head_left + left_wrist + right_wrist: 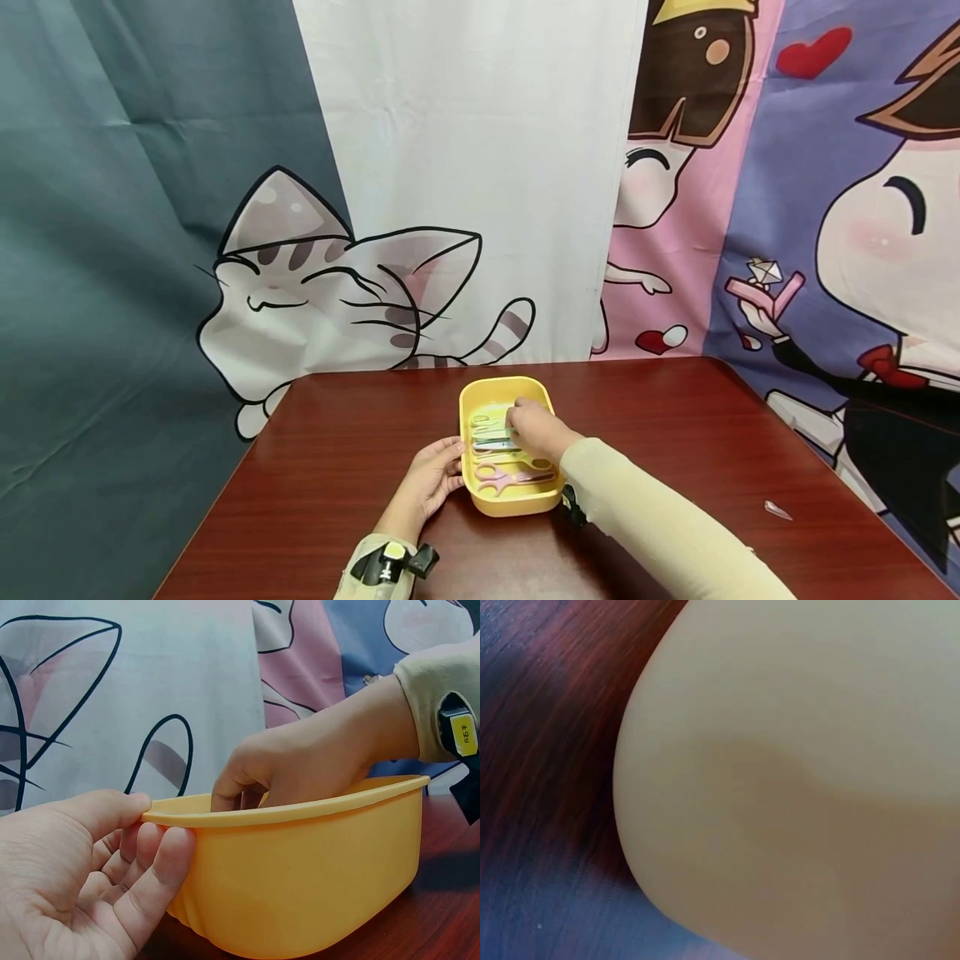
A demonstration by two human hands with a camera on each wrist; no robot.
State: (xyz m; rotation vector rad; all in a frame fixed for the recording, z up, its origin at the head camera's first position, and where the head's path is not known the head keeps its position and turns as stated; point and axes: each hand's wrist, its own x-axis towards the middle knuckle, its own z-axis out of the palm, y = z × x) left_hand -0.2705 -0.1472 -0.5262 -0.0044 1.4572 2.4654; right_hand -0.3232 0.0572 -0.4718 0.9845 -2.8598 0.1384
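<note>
A yellow plastic bin (517, 506) stands on the table. My left hand (112, 877) holds its left side, thumb on the rim and fingers curled against the outer wall. My right hand (542, 429) reaches down inside the bin from the right; in the left wrist view the rim hides its fingertips, so I cannot tell if they grip anything. Pink scissors (491, 479) lie at the bin's near end. Beyond them are scissors with a yellow handle (536, 462) and several slim green and blue items. The right wrist view is filled by the bin's blurred outer wall (795, 750).
The dark red wooden table (345, 442) ends at a cloth backdrop (480, 167) with cartoon figures. A small clear scrap (777, 509) lies on the table's right side. Each wrist wears a strapped-on camera.
</note>
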